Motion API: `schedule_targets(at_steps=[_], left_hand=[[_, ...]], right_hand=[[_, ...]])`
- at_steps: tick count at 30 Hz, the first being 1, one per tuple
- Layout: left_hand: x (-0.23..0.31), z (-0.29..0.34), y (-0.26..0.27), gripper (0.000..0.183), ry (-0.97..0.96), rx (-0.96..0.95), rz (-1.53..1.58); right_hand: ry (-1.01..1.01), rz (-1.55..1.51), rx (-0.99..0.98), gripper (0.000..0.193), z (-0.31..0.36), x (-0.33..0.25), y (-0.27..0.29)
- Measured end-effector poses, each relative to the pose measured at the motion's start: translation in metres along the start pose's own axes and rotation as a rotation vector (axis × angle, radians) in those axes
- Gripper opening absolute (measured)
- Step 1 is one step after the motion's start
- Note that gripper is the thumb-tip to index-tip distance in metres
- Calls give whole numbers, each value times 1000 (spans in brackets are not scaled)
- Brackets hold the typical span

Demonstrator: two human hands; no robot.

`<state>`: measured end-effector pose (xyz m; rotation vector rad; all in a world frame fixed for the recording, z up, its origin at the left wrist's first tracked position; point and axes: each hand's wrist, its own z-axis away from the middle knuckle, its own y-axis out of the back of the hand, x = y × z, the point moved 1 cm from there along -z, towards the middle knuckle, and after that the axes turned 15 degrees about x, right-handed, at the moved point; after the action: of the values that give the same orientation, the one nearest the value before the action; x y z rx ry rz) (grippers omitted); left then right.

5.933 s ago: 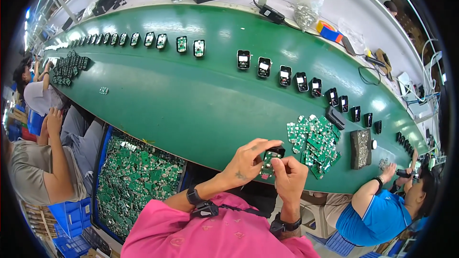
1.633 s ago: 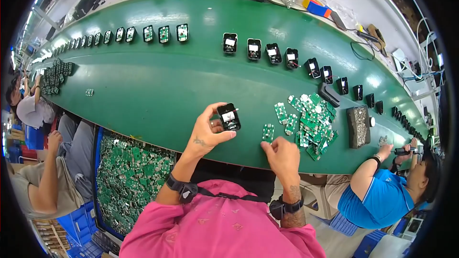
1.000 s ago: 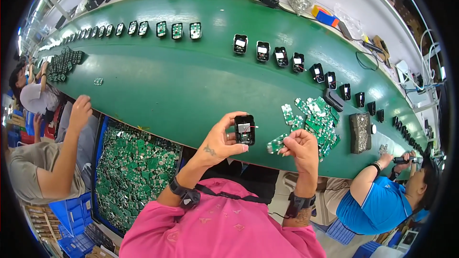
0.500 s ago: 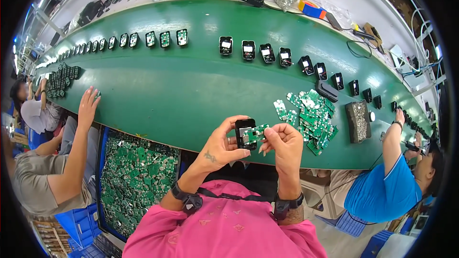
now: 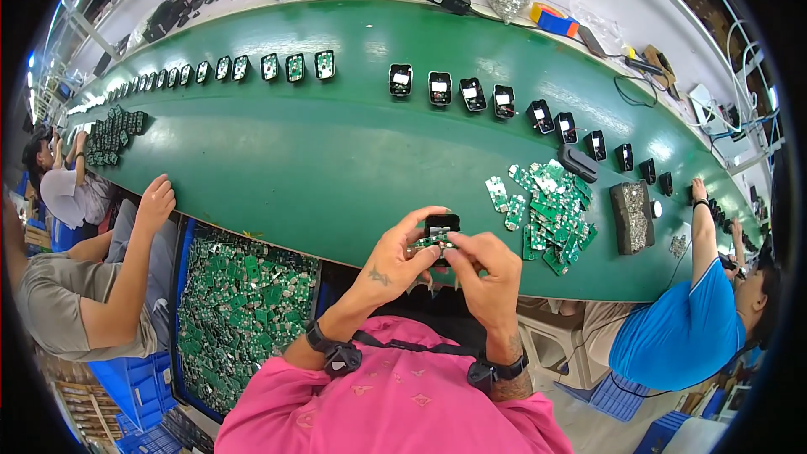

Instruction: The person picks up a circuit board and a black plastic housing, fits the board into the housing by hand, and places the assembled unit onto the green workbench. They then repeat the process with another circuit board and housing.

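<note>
My left hand (image 5: 387, 265) is closed around a small black plastic housing (image 5: 443, 223) just off the table's front edge. A green circuit board (image 5: 427, 244) lies tilted across the housing's open side, and my left thumb touches its near edge. My right hand (image 5: 489, 273) pinches the board's right end between thumb and fingers. The lower part of the housing is hidden behind my fingers. To the right, a loose pile of green circuit boards (image 5: 556, 217) rests on the green table (image 5: 336, 151).
Black housings (image 5: 401, 81) line the table's far side; those on the left hold boards (image 5: 324, 65). Beside the pile stand a dark block-like container (image 5: 632, 217) and a black case (image 5: 577, 163). A blue-rimmed bin of boards (image 5: 244, 311) sits left. Co-workers (image 5: 681, 328) flank me.
My right hand has moved the circuit board left and down across the housing, and the housing has tilted. The left co-worker's hand has closed and pulled back slightly.
</note>
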<state>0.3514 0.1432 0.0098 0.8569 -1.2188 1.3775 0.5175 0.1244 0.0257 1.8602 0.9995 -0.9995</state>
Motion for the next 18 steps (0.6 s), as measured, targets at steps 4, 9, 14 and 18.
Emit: schedule_targets(at_steps=[4,9,14,18], left_hand=[[-4,2,-1,51,-32,-12,-65],[-3,5,-4,49,-56,11,-102],[2,8,-9,48,-57,43,-72],[-4,5,-3,52,-81,10,-88]], right_hand=[[71,-32,-63,15,-2,-4,-2],[-36,-129,-62,11,3,-6,-7],[-598,-402,-66,13,9,-10,-9],[-545,-486,-87,16,11,-8,-12]])
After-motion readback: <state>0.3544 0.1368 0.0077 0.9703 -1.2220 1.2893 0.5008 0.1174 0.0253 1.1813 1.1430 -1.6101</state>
